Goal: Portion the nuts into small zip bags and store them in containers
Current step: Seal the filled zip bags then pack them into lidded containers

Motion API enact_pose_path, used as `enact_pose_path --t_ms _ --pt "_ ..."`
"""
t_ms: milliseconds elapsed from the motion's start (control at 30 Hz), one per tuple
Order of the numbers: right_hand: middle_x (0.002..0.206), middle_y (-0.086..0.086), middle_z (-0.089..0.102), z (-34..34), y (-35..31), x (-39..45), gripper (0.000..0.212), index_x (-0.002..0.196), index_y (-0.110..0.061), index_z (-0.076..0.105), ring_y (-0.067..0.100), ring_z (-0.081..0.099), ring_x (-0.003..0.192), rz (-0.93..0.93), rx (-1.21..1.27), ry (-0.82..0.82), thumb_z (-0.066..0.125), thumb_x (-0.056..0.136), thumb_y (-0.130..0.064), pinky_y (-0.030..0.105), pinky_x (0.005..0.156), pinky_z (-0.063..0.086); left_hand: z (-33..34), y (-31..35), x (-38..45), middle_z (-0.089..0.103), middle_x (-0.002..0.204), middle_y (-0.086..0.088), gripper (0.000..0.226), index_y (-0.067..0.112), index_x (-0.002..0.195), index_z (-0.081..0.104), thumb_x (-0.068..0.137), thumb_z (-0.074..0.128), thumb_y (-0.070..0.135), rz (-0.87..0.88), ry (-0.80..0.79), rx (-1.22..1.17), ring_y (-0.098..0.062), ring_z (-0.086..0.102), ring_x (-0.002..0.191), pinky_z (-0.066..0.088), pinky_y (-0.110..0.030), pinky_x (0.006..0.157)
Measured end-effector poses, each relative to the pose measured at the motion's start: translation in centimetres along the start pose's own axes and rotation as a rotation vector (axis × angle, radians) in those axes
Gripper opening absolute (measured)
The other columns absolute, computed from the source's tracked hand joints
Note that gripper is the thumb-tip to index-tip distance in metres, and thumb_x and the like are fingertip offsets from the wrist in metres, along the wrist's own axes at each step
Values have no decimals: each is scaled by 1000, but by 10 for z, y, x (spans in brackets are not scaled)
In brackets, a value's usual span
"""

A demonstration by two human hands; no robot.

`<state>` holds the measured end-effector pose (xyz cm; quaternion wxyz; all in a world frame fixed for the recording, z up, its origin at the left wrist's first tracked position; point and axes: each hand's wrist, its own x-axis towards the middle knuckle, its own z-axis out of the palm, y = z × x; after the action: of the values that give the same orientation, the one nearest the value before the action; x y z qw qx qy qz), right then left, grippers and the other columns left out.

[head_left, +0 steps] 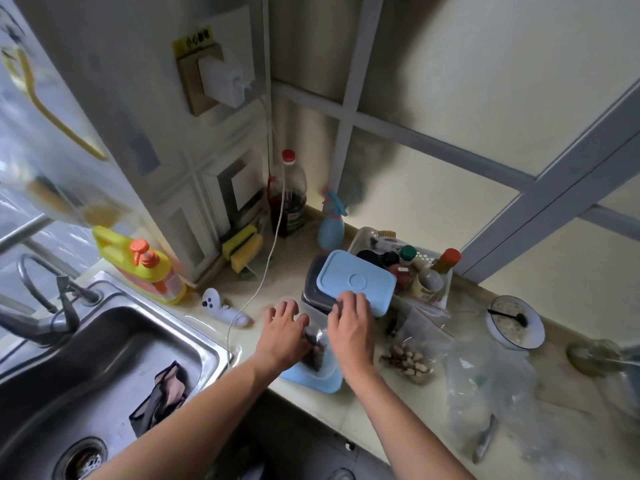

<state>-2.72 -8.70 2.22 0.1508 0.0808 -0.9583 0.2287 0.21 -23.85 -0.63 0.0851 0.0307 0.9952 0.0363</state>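
Right now both hands are down over a small clear zip bag of dark nuts [313, 348] that sits in a pale blue open container [311, 377] at the front edge of the beige stone counter [374, 407]. The left hand [282, 336] lies along the bag's left side with fingers spread and only lightly bent, and the right hand [351, 325] covers its right side, fingertips reaching toward the rim of a dark lidded box [313, 296] behind. Whether either grip actually pinches the plastic I cannot tell, since the hands hide the bag's top; it looks to me like they are pressing or flattening it so it fits the tub.

A light blue rectangular lid [356, 282] rests askew on that dark box, probably parked there within reach until the container is full. Just right of the hands a second clear zip bag of pale peanuts [414, 358] lies on the counter, and more crumpled clear plastic bags [485, 382] sprawl beyond it, so portioning seems partly done. A white bowl of pale grains with a black spoon [514, 322] stands further right, well apart.

To the left the steel sink [104, 358] sits close, so a bag nudged off the edge could drop in; keeping the tub on the counter's front makes sense
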Motion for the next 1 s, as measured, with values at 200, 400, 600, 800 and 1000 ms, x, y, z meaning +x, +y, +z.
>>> enact_pose_path --t_ms 200,400,600,800,1000 --pt "127 17 54 -16 46 37 37 124 -13 51 36 52 118 730 211 113 66 90 -20 48 88 52 2 11 5 47 129 -7 50 23 121 59 80 53 49 36 -11 -63 -31 40 121 24 -44 95" --pt "86 4 72 -25 80 46 19 93 -10 72 27 69 84 944 480 -76 67 95 -29 30 69 49 9 13 -10 49 127 -9 42 19 109 59 81 56 50 -37 276 -148 -30 45 117 31 -44 100" --pt "84 9 72 -30 80 41 12 88 -13 67 25 63 73 1016 570 -77 65 90 -24 32 63 49 4 6 -12 42 133 -11 65 15 138 33 84 63 34 -289 167 -309 -32 51 111 45 -43 86" --pt "85 6 69 -39 73 33 11 86 -17 66 24 60 72 1001 666 -51 64 90 -27 31 61 46 1 7 -23 45 122 -9 70 15 134 36 76 76 16 -322 173 -438 -29 54 97 49 -37 77" --pt "76 0 56 -65 60 19 14 85 -3 55 15 48 68 744 744 16 63 89 -15 30 57 36 5 12 -32 45 126 -4 65 17 134 41 78 72 10 -362 231 -642 -22 55 96 51 -36 83"
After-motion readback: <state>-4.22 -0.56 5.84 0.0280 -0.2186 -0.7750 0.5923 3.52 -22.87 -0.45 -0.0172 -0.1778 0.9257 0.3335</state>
